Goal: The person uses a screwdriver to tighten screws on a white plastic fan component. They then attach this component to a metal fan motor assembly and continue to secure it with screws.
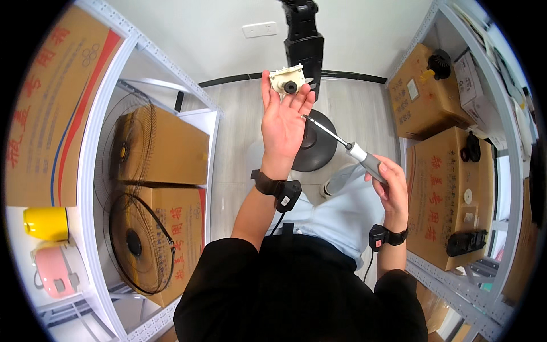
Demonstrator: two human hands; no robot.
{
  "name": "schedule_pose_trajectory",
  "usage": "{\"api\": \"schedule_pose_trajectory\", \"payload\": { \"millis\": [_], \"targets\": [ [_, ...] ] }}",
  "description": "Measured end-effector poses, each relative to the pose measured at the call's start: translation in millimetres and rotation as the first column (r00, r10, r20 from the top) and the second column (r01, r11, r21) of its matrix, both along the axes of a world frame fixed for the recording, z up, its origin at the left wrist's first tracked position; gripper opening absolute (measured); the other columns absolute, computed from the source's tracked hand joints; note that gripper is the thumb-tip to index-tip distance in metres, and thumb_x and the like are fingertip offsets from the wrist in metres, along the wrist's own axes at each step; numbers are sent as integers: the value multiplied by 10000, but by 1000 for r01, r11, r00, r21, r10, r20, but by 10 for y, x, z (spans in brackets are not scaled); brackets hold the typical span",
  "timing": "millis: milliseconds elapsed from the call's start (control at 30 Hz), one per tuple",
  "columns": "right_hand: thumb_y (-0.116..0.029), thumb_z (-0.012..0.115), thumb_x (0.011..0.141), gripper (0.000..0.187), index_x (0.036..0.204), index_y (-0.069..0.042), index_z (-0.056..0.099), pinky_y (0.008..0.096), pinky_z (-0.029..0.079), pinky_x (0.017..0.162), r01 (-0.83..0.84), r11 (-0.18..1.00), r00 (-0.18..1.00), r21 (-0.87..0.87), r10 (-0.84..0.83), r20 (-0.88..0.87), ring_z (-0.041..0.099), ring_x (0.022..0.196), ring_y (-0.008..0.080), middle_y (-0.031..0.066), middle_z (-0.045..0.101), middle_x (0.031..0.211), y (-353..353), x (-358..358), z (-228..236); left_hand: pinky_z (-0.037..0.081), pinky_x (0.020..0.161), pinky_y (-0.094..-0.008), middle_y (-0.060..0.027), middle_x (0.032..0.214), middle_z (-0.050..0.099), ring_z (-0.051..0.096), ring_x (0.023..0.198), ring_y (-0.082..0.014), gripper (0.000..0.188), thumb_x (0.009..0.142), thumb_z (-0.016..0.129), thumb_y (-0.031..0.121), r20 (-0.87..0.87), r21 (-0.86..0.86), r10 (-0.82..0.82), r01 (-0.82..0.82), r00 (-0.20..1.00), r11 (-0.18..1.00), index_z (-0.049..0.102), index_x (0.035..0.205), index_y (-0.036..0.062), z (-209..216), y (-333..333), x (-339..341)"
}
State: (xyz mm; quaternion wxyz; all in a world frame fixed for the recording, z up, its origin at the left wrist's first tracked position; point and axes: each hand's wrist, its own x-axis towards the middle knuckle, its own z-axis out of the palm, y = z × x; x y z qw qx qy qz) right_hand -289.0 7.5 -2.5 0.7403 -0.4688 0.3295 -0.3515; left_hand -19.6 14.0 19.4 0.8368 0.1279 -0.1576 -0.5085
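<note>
My left hand [283, 122] is turned palm up, and its fingers hold a cream plastic housing [280, 74] with a round black knob [290, 87]. It could be a fan gearbox; I cannot tell for sure. In my right hand [392, 187] is a screwdriver [370, 165] with a grey and white handle, gripped between thumb and fingers. Its metal shaft slants up and left, and the tip is close to my left palm. Whether anything small sits on the tip is too small to tell. Behind my left hand rises a black stand [303, 51] on a round black base [314, 149].
Shelf racks flank me. On the left are cardboard boxes [171, 142], wire fan guards [134, 242], a yellow container [45, 223] and a pink appliance [55, 271]. Boxes [419, 194] on the right carry small black parts [467, 242]. A wall with a socket [260, 29] stands ahead.
</note>
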Motion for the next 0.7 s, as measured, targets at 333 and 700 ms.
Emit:
{"api": "schedule_pose_trajectory", "payload": {
  "millis": [333,700],
  "targets": [
    [-278,530,960,429,1193,79,582,171,212,372,2,998,1000,-60,0,29,348,423,22,110,646,779,30,116,108,467,860,-343,-117,1280,514,562,1022,-207,449,1034,418,224,16,7,0,0,1000,1000,308,1464,290,-142,99,54],
    [-308,512,966,472,1200,100,558,168,215,357,32,996,1000,-84,-31,3,342,408,20,120,631,770,10,62,151,457,857,-348,-106,1268,508,556,1048,-199,721,898,567,-46,100,-42,-52,57,994,998,249,1478,240,-64,131,-62]
  ]
}}
